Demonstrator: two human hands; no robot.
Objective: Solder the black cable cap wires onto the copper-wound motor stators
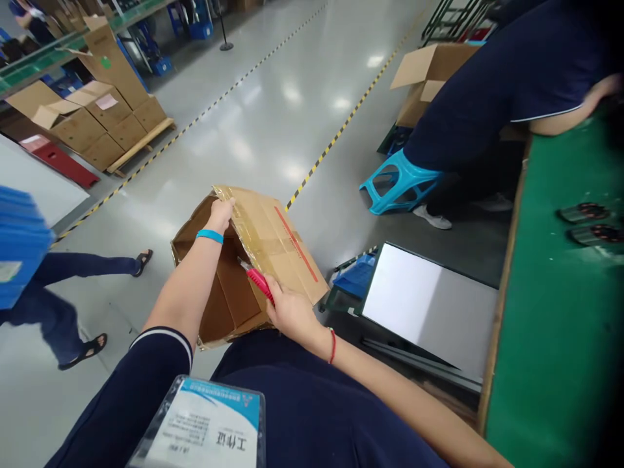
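An open cardboard box (297, 250) leans against my lap, its brown inside showing and clear tape along the flap edge. My left hand (223, 213), with a blue band at the wrist, grips the far corner of the flap. In my right hand (291, 312) is a red box cutter (260, 282), its blade tip pointing up and left over the box opening. The fingers of that hand wrap round the cutter's handle, close to the flap's near edge. A badge (205, 422) hangs at my chest.
A green-topped workbench (556, 325) runs along my right, beside a white-topped cart (429, 302). Ahead, a person in dark clothes sits on a blue stool (402, 182). Someone walks at left carrying a blue bin (22, 247). Cardboard boxes (104, 117) stand on a pallet.
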